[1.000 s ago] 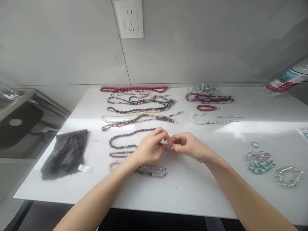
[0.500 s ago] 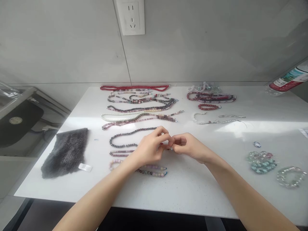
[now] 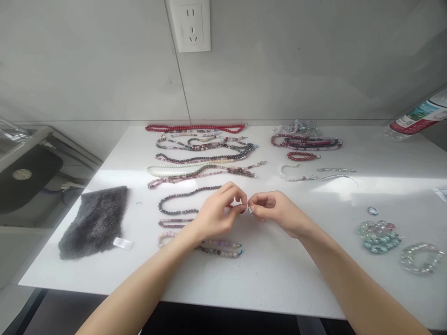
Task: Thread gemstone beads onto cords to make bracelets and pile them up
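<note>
My left hand (image 3: pixel 221 211) is closed in a pinch, its fingertips meeting those of my right hand above the table. What it pinches is hidden, though a bit of red shows behind its fingers. Between thumb and forefinger my right hand (image 3: pixel 279 213) grips a small shiny silver piece (image 3: pixel 250 210), too small to name more exactly. A dark bead strand (image 3: pixel 174 195) lies just beyond my left hand. Purple tube beads (image 3: pixel 174 223) and a pastel bead strand (image 3: pixel 223 251) lie partly covered by my left hand and forearm.
Several bead strands, among them a red one (image 3: pixel 195 127) and a white one (image 3: pixel 167 170), lie toward the wall. Dark red strands (image 3: pixel 303 141) lie back right, near a bottle (image 3: pixel 415 116). Teal beads (image 3: pixel 380 243) lie right; a grey fluffy cloth (image 3: pixel 94 223) lies left.
The fingertips of my hands have drawn slightly apart, and the silver piece shows more clearly between them. My left hand has shifted slightly left. The strands on the table lie as before.
</note>
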A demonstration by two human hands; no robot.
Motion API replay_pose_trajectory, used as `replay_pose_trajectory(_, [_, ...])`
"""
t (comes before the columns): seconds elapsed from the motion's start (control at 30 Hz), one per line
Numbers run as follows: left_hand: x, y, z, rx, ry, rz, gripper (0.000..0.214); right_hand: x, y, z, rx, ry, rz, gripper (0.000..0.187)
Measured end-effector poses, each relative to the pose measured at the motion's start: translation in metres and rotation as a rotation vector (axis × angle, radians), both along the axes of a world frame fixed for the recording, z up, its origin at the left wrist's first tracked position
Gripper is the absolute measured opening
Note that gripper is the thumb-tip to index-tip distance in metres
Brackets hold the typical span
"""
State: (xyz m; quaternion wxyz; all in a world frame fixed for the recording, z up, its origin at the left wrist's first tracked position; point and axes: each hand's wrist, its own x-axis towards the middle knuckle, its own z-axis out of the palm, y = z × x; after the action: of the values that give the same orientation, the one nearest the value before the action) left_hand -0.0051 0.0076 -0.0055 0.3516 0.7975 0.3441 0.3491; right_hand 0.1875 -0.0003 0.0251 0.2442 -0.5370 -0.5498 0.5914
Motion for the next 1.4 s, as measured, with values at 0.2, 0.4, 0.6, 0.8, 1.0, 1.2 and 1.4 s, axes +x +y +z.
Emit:
replay_pose_trajectory(0.2, [-0.002, -0.002, 0.002, 0.125, 0.027, 0.088, 0.013, 0.000, -0.003, -0.001, 0.118, -0.044, -0.062, 0.008])
replay_pose_trajectory(0.4, [0.003, -0.004, -0.007, 0.286, 0.097, 0.108, 0.010, -0.003, -0.005, -0.002, 0.108, -0.053, -0.040, 0.006])
replay_pose_trajectory(0.6, [0.004, -0.005, -0.009, 0.376, 0.131, 0.109, 0.009, -0.003, -0.005, -0.002, 0.105, -0.062, -0.005, 0.005])
replay_pose_trajectory(0.8, [0.004, -0.005, -0.011, 0.438, 0.177, 0.105, 0.010, -0.003, -0.006, -0.002, 0.092, -0.075, 0.012, 0.005])
replay_pose_trajectory(1.0, [0.001, -0.001, -0.015, 0.553, 0.207, 0.060, 0.012, -0.005, -0.006, 0.001, 0.061, -0.077, 0.031, 0.005])
replay_pose_trajectory(1.2, [0.000, 0.000, -0.017, 0.579, 0.203, 0.070, 0.015, -0.002, -0.005, -0.002, 0.045, -0.061, 0.093, 0.009])
replay_pose_trajectory(1.4, [-0.001, 0.000, -0.021, 0.651, 0.143, 0.089, 0.012, -0.002, -0.004, -0.001, -0.028, 0.009, 0.120, 0.008])
